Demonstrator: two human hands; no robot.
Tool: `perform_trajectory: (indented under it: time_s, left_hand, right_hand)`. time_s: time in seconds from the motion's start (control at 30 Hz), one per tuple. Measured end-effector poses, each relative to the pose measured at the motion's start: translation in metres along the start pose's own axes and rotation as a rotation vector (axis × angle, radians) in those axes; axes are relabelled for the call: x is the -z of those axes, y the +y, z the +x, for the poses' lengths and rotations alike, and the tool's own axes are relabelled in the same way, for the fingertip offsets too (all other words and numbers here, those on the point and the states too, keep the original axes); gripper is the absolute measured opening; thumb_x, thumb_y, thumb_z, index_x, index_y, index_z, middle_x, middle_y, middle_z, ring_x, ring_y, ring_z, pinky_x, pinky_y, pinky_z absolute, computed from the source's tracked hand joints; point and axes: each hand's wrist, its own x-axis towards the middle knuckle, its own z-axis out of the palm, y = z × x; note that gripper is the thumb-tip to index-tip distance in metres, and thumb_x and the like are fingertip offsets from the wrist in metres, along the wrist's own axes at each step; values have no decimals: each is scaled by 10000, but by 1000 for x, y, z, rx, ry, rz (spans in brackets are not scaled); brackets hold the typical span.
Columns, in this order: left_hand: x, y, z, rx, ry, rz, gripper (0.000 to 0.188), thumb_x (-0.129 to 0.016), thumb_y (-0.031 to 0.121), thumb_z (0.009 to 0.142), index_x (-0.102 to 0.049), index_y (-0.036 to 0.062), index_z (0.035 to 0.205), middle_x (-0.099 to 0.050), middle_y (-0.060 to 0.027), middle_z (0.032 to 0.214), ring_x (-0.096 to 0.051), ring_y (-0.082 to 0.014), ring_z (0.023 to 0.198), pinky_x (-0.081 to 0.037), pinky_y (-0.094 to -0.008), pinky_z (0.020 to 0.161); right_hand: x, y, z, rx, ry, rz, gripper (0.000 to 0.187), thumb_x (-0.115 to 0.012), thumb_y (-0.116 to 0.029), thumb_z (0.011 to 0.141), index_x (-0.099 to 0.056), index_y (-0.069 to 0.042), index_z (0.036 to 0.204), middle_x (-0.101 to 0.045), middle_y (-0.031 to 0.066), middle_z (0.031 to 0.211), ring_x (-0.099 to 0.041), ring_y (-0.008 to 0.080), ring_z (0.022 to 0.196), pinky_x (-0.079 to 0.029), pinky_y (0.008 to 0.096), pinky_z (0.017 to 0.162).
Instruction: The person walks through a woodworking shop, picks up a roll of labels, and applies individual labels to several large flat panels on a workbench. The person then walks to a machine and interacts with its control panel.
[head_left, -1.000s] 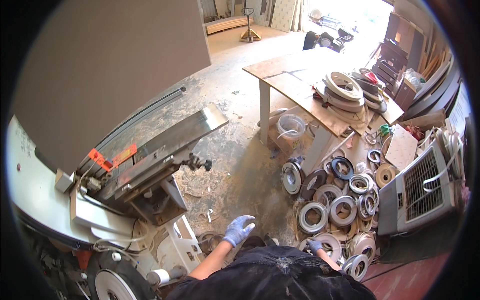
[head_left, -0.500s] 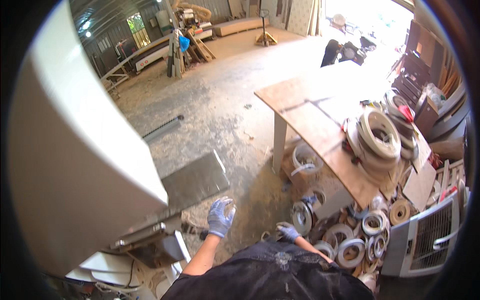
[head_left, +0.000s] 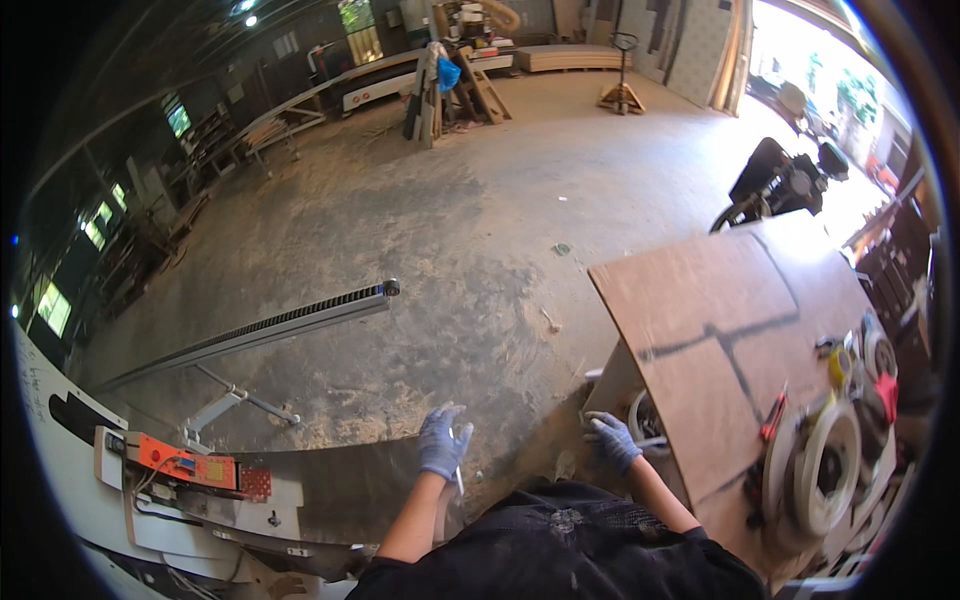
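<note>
My left hand (head_left: 442, 442), in a blue-grey work glove, is raised with its fingers apart beside the end of a dark machine table (head_left: 350, 485). A thin white strip (head_left: 459, 481) shows just below that hand; whether it touches the glove I cannot tell. My right hand (head_left: 612, 441), gloved alike, has its fingers stretched out at the left edge of a brown wooden board table (head_left: 690, 390). Nothing shows in its grasp. On the board lie rolls of pale edge banding (head_left: 828, 470), a red-handled tool (head_left: 774, 413) and a yellow tape roll (head_left: 840, 366).
A long grey rail (head_left: 270, 330) with a ribbed black top extends leftward over the floor. Near it is an orange control box (head_left: 180, 462). A motorcycle (head_left: 785, 185) stands by the bright doorway, and a pallet jack (head_left: 622, 90) stands farther back.
The view has turned, so the large white surface at left has left the picture, and the rail and orange box show. My right hand has risen toward the board's edge; my left stays raised.
</note>
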Motion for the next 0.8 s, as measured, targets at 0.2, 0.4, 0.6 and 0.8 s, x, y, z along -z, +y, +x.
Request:
perform_trajectory:
  time_s: [0.2, 0.4, 0.6, 0.8]
  left_hand:
    - [-65, 10, 102, 126, -23, -72, 377, -636, 301, 776, -583, 100, 1090, -577, -124, 1108, -510, -300, 1066, -407, -380, 918]
    - [-105, -41, 182, 252, 75, -242, 356, -634, 287, 784, -602, 75, 1068, -588, -118, 1109, -532, -287, 1060, -416, -363, 916]
    - [-119, -131, 304, 368, 110, -353, 331, -645, 237, 785, -605, 80, 1073, -602, -114, 1087, -559, -269, 1027, -436, -348, 889]
    - [-103, -194, 460, 214, -40, -317, 313, -632, 235, 793, -600, 92, 1069, -602, -109, 1084, -561, -264, 1019, -434, -342, 889]
  right_hand:
    - [-30, -135, 117, -22, -72, -201, 312, -557, -198, 886, -519, -37, 1150, -608, 90, 1000, -583, 130, 724, -467, 228, 619]
    - [-102, -180, 253, -189, -340, -404, 395, -572, -284, 875, -512, -79, 1207, -615, 23, 1011, -592, 114, 811, -466, 247, 709]
    - [-167, -203, 429, 13, -496, -562, 394, -575, -302, 870, -543, -71, 1187, -628, 44, 1027, -592, 128, 835, -481, 279, 757]
    - [-130, -183, 597, 125, -113, -987, 374, -603, -251, 820, -589, -7, 1103, -637, 157, 1032, -609, 216, 928, -479, 325, 799]
